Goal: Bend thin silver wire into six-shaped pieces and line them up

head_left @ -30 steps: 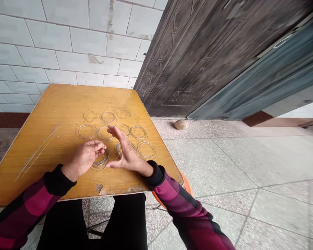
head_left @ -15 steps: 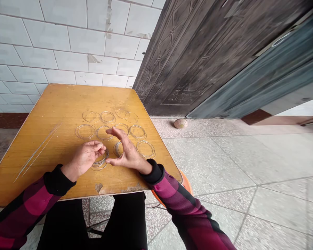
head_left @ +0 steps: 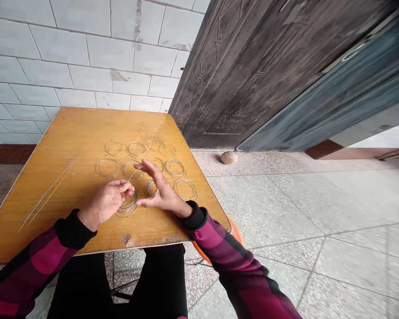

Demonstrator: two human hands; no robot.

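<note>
- Wire coil lay on the tabletop near the front edge, its thin turns stacked slightly askew. The left hand pinched its upper rim, with the fingertips pressed together on the wire.
- The right hand held nothing visible. It was spread in an open C just beside the coil, thumb and forefinger well apart.
- Inside that C sat a small wire ring, partly hidden by the hand.
- About ten finished-looking rings lay in loose rows beyond the hands, two of them overlapping.
- Straight silver wires lay in a thin bundle on the left of the table, unbent.
- The yellow wooden table, chipped along its front edge, stood against a white tiled wall, beside a dark metal door.
- An orange stool showed under the table's right corner, and a small round speckled object sat on the terrazzo floor.
</note>
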